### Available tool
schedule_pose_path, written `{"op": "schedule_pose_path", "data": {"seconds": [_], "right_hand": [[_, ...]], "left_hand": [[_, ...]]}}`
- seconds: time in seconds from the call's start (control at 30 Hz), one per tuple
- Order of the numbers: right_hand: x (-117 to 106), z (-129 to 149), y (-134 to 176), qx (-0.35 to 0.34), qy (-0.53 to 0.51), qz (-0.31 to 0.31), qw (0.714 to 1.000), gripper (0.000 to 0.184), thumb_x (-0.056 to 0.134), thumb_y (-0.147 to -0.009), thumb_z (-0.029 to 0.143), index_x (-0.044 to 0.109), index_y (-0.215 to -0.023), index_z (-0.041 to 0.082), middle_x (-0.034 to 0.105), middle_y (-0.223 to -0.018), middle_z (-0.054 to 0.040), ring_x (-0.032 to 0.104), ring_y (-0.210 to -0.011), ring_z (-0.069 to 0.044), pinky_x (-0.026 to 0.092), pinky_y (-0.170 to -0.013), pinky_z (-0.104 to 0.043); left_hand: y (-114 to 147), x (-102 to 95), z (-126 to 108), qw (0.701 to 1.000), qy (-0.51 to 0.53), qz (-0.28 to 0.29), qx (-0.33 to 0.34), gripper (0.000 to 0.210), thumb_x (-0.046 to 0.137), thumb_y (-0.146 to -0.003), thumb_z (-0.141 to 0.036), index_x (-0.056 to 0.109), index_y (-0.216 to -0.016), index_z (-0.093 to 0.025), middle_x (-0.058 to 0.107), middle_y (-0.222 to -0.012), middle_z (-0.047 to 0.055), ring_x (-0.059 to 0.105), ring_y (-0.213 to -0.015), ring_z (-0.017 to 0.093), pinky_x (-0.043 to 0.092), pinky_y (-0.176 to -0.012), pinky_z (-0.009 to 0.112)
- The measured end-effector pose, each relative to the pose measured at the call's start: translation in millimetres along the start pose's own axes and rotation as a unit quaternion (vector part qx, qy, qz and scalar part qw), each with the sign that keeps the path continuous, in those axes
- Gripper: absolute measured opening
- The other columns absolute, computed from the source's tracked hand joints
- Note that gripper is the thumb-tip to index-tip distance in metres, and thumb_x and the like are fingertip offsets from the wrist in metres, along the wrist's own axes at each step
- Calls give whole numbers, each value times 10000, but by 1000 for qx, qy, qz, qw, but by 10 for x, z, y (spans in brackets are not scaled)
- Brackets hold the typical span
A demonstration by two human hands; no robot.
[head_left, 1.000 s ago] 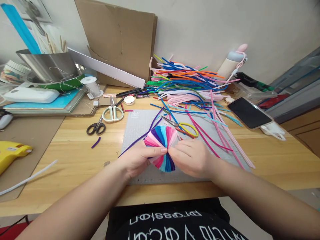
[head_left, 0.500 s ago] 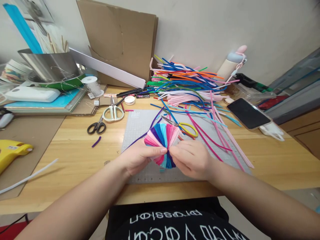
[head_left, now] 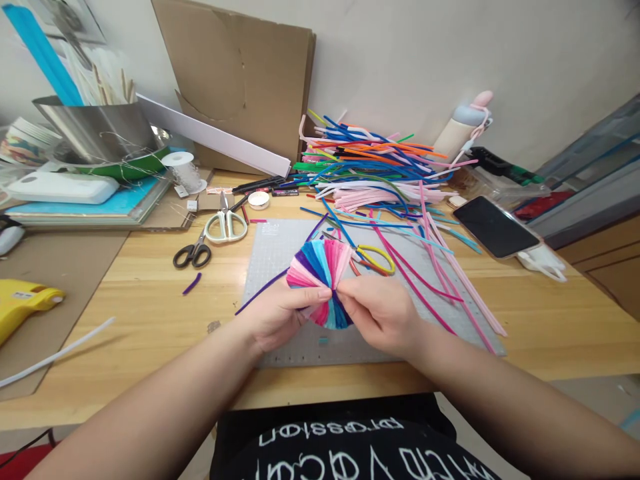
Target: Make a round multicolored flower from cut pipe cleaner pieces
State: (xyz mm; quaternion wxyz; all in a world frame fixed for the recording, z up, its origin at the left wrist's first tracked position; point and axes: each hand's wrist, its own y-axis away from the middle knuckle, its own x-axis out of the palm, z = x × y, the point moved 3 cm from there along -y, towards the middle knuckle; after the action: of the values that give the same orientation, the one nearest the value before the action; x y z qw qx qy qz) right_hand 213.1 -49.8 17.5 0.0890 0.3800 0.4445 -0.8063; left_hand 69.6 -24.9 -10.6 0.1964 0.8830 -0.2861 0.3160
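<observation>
A fan-shaped bundle of pipe cleaners in pink, purple, blue and turquoise spreads above and below a pinched-in middle. My left hand is closed on its left side, thumb lying across the middle. Against that same middle, the thumb and forefinger of my right hand are pinched together; whether they grip a separate strand there is hidden. A purple pipe cleaner runs out to the left behind my left hand. Just beyond the bundle lie scissors with yellow handles, their blades partly covered by it.
Under my hands lies a grey cutting mat. Loose pipe cleaners are heaped at the back, with pink ones trailing right. White-handled scissors and black-handled scissors lie left, a yellow glue gun farther left, a phone right.
The bundle has turned slightly anticlockwise and risen a little, covering more of the yellow-handled scissors' blades. My right hand has shifted slightly up and left, still pinching at its middle.
</observation>
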Motion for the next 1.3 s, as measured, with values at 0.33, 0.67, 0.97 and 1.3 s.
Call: {"op": "schedule_pose_path", "data": {"seconds": [0.33, 0.67, 0.97, 1.3], "right_hand": [[1, 38, -49, 50, -5, -5, 999, 127, 495, -853, 118, 615, -839, 155, 657, -711, -42, 593, -647, -140, 433, -605, -254], [92, 19, -118, 348, -392, 50, 850, 168, 489, -834, 279, 534, -722, 163, 473, -571, 30, 435, -512, -88, 372, -485, -216], [194, -58, -99, 389, -337, 22, 857, 142, 499, -846, 303, 529, -837, 164, 445, -565, 51, 401, -496, -87, 341, -462, -209], [40, -23, -128, 353, -267, 101, 891, 173, 532, -828, 262, 581, -707, 149, 492, -617, 17, 431, -569, -97, 345, -504, -213]], "left_hand": [[-5, 10, -21, 1000, 2, -3, 17, 243, 679, -726, -146, 681, -968, -132, 716, -814, 56, 653, -728, 151, 500, -720, 263], [14, -107, -70, 983, -141, -63, 101, 199, 773, -631, -154, 692, -813, -153, 681, -732, -2, 580, -653, 102, 454, -668, 228], [-42, -78, -43, 991, -52, -83, 95, 239, 742, -675, -171, 688, -908, -159, 704, -838, 34, 623, -801, 154, 445, -803, 273], [8, -89, -128, 999, -31, -31, -25, 158, 722, -698, -219, 693, -825, -130, 704, -776, 44, 630, -695, 133, 473, -729, 259]]}}
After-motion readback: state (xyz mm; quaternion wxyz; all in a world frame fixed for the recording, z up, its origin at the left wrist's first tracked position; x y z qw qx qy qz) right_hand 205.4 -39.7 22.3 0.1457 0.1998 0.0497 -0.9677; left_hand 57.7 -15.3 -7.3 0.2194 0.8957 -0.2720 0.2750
